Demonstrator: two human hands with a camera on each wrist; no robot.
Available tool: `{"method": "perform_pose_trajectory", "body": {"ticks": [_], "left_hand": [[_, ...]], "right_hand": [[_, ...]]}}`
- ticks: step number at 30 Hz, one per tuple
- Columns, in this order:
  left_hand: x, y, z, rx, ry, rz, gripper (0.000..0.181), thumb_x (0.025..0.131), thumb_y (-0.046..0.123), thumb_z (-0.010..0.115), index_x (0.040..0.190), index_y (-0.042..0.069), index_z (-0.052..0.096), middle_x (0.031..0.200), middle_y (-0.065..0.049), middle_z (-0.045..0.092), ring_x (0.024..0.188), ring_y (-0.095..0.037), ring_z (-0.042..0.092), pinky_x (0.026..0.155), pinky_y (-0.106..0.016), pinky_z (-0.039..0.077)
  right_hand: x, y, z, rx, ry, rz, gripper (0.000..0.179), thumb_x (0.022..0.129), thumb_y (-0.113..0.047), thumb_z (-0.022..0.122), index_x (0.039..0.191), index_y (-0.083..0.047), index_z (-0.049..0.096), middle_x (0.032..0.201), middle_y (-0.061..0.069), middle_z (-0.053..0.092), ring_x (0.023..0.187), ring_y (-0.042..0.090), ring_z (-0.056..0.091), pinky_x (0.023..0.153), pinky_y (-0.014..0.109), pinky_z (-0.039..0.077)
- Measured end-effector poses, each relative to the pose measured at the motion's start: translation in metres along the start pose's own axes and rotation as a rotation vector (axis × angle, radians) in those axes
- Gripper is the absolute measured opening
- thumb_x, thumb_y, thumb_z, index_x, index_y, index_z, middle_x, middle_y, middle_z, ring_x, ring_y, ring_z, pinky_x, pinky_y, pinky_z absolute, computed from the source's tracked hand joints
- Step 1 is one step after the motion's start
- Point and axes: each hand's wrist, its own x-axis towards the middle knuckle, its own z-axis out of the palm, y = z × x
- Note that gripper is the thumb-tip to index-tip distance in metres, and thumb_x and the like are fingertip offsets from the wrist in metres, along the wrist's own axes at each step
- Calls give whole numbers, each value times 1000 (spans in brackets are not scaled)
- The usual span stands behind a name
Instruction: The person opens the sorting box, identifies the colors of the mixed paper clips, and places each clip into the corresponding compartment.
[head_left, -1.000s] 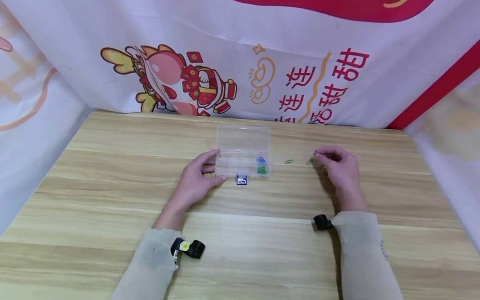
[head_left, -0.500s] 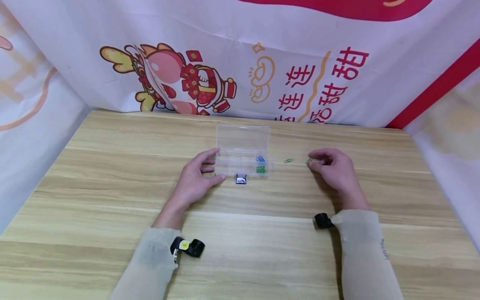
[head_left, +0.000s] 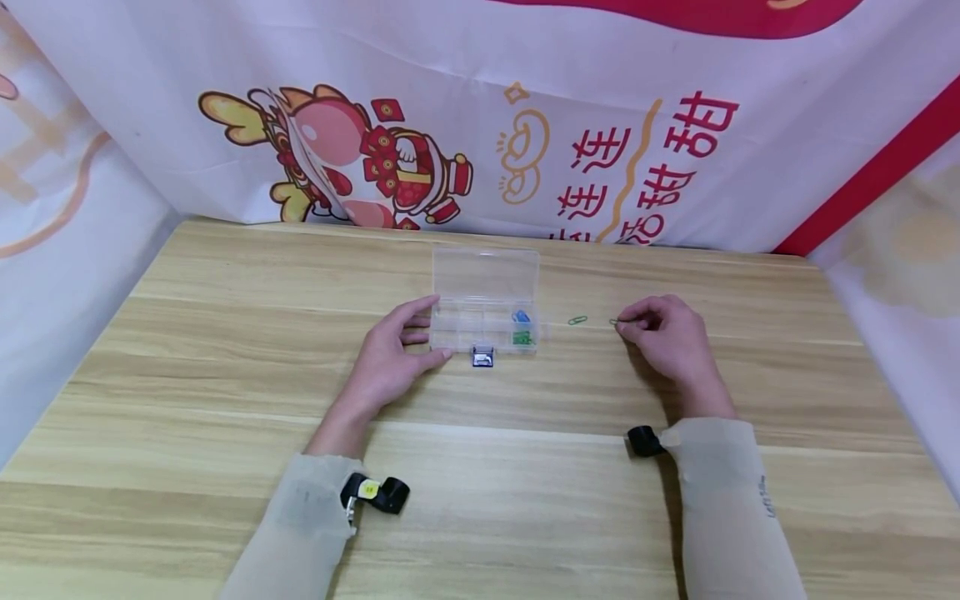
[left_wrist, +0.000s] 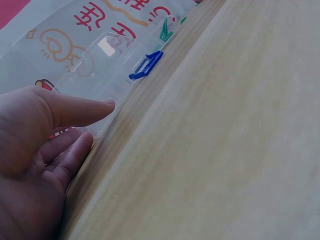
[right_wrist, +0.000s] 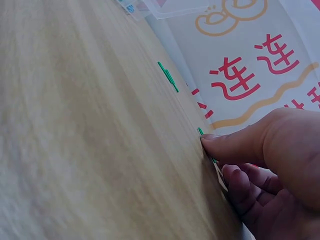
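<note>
A clear plastic compartment box [head_left: 459, 337] lies on the table with its lid [head_left: 486, 275] raised at the back. Its left end is gripped by my left hand [head_left: 390, 354], thumb along the front edge and forefinger at the rear corner. Blue paper clips [head_left: 521, 317] and green paper clips [head_left: 522, 337] fill two compartments at the box's right end. My right hand [head_left: 663, 333] pinches a green paper clip [right_wrist: 200, 131] at the tabletop, most of it covered by the thumb. Between that hand and the box lies another green paper clip [head_left: 577, 320].
A blue latch [head_left: 483, 357] hangs from the box's front edge. Behind the wooden table [head_left: 495, 500] rises a printed cloth [head_left: 300, 50]. Each sleeve carries a black wrist camera, one on the left [head_left: 390, 495] and one on the right [head_left: 643, 441].
My right hand has shifted slightly left and its fingers have closed over the right-hand green paper clip, covering more of it. My left hand stays on the box.
</note>
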Motion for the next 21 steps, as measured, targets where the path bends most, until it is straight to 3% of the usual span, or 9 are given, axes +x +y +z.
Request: {"method": "perform_pose_trajectory", "body": {"ticks": [13, 21], "left_hand": [[1, 1, 0, 2, -3, -6, 77, 93, 7, 83, 161, 23, 51, 149, -16, 60, 133, -36, 63, 117, -49, 55], [0, 2, 0, -1, -4, -15, 77, 93, 6, 84, 161, 23, 51, 148, -14, 60, 134, -34, 63, 116, -47, 55]], "right_hand": [[0, 1, 3, -16, 27, 9, 21, 109, -23, 65, 116, -6, 75, 123, 17, 59, 108, 32, 55, 89, 40, 46], [0, 0, 5, 52, 55, 46, 29, 111, -33, 61, 123, -9, 71, 122, 15, 65, 111, 32, 57, 94, 41, 48]]}}
